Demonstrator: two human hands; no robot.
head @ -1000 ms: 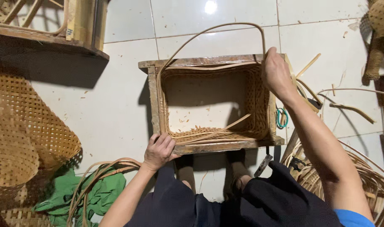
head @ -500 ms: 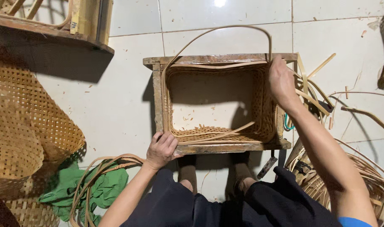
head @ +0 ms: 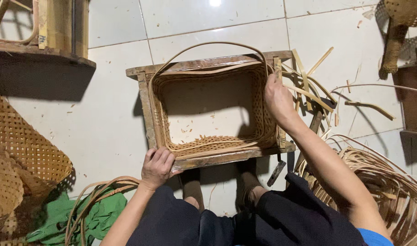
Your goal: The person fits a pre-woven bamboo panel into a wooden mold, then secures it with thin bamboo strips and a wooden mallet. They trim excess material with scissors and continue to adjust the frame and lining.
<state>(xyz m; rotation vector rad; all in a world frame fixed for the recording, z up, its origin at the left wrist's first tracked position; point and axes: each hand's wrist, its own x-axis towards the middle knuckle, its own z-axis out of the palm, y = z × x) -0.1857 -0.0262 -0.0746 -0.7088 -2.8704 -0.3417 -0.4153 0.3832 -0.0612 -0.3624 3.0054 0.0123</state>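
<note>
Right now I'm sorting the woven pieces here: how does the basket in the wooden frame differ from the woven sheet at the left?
The basket is shaped into a rectangular box inside the wooden frame; the woven sheet lies loose and crumpled on the floor. The basket's weave looks tighter; the sheet shows open square holes. Both are tan woven strips.

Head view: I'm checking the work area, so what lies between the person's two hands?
Between the left hand and right hand lies the rectangular woven cane basket inside its worn wooden frame, seen in the head view.
</note>
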